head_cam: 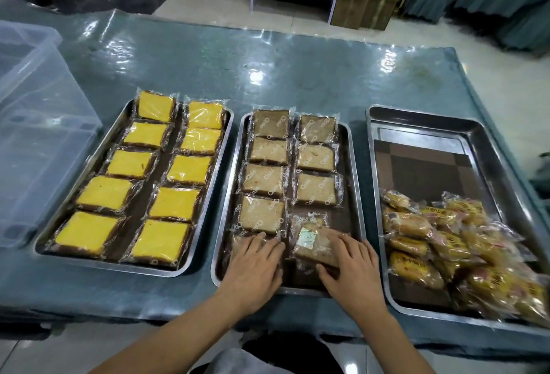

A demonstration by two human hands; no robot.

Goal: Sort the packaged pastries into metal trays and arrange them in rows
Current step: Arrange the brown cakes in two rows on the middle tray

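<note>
Middle tray (354, 171): left hand (256, 266) flat, pressing packet square; right hand (354, 269) grips brown packet (315, 242) (apparently stacked) to complete row.

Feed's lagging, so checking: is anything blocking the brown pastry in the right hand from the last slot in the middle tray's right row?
Partly. Another wrapped pastry lies askew in that row, just beyond the held pastry, and they look overlapped. The right hand grips the held one; the left hand rests flat on the left row, not in the way.

Overhead glare on table cover (268, 76), blurred curved edges
</note>
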